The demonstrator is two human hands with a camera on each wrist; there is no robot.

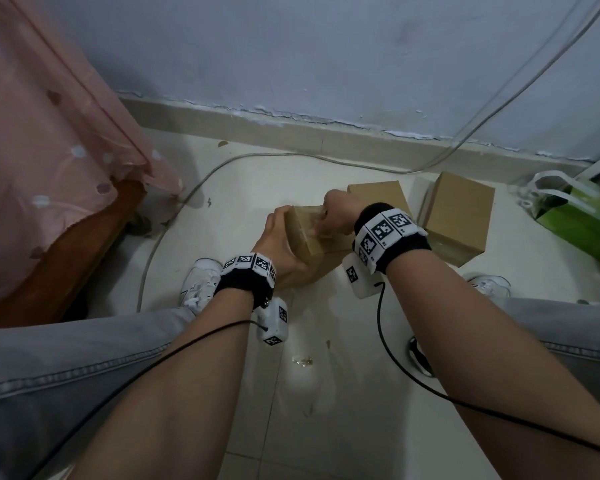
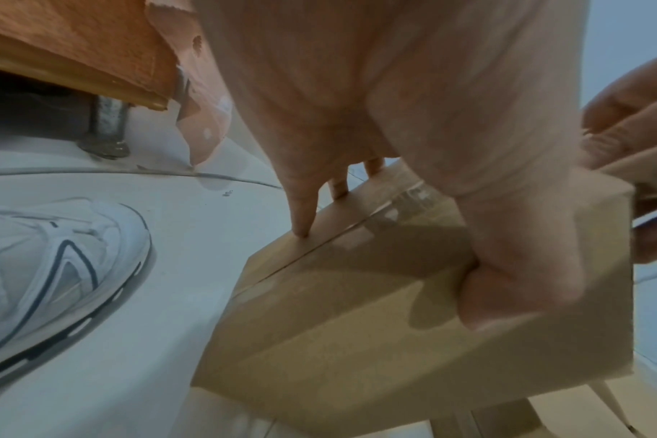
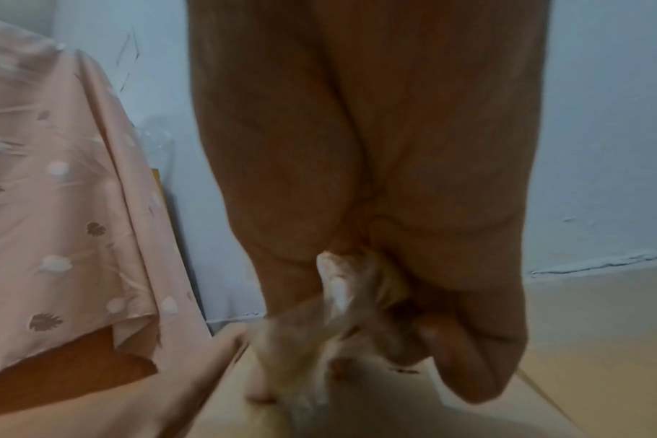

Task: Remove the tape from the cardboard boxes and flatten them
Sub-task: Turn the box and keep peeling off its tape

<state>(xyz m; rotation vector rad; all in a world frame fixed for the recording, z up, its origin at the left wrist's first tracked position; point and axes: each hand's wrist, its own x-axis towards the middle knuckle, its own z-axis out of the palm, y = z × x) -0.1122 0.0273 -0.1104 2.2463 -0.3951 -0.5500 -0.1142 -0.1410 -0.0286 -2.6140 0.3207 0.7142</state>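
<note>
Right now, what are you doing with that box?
A person sits over the floor, peeling clear tape off a cardboard box. The left hand grips the box to steady it while the right hand pinches the tape and pulls. Two more boxes wait on the floor behind, still unflattened.

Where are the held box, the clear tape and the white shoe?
held box (image 2: 357, 326), left wrist view, lower side face
clear tape (image 3: 338, 292), right wrist view, peeled strip
white shoe (image 2: 57, 252), left wrist view, laced upper
</note>
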